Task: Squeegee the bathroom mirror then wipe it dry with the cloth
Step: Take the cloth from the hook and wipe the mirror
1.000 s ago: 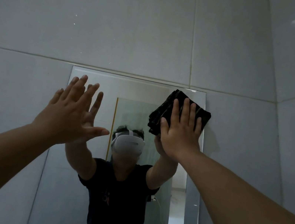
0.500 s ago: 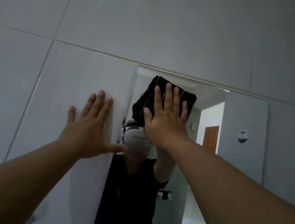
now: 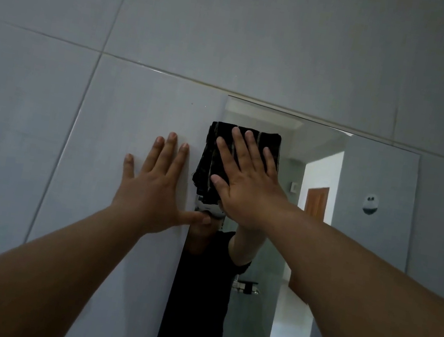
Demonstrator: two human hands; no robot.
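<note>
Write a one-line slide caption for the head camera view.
Right hand presses a folded black cloth flat against the wall-mounted bathroom mirror while the left hand braces on the grey tiled wall.

One head-worn view, close to the wall (image 3: 179,29), faces forward and slightly up at the mirror (image 3: 375,194), forearms reaching in from below.

Wall tiles (image 3: 267,29): pale grey, glossy, above the fingertips and out to both sides.
Grout line (image 3: 90,69): slanting down, left of the fingers.
Grout seam (image 3: 60,39): level, above the fingertips.
</note>
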